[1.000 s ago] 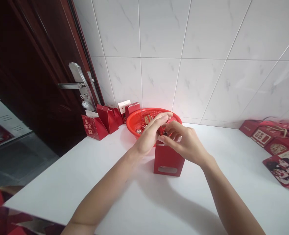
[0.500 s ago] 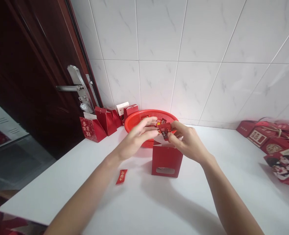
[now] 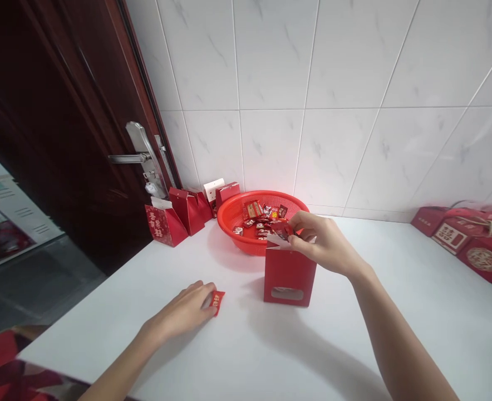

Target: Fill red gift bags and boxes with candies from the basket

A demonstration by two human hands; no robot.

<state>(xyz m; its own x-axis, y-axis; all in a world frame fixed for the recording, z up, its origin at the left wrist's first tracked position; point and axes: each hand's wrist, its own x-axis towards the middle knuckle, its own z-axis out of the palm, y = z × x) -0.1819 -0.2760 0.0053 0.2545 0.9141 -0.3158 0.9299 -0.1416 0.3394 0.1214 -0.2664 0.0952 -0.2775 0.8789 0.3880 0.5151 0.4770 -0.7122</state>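
My right hand [image 3: 327,242] pinches a dark red wrapped candy [image 3: 281,229] just above the open top of a red gift box [image 3: 290,274]. The box stands upright, with a small oval window low on its front. On the table to the left, my left hand [image 3: 183,309] has its thumb and fingers closed around the left side of a red candy packet [image 3: 218,301] with gold lettering. Behind the box sits a red plastic basket [image 3: 229,225] with several wrapped candies in it.
Several folded red gift boxes [image 3: 165,225] line the back left edge near the door handle [image 3: 129,159]. More decorated red boxes [image 3: 482,259] stand at the right. A tiled wall [image 3: 271,150] closes off the back of the white table [image 3: 237,356].
My left hand has come down from beside the held candy to the packet on the table. My right hand still holds its candy over the box. The view has shifted slightly.
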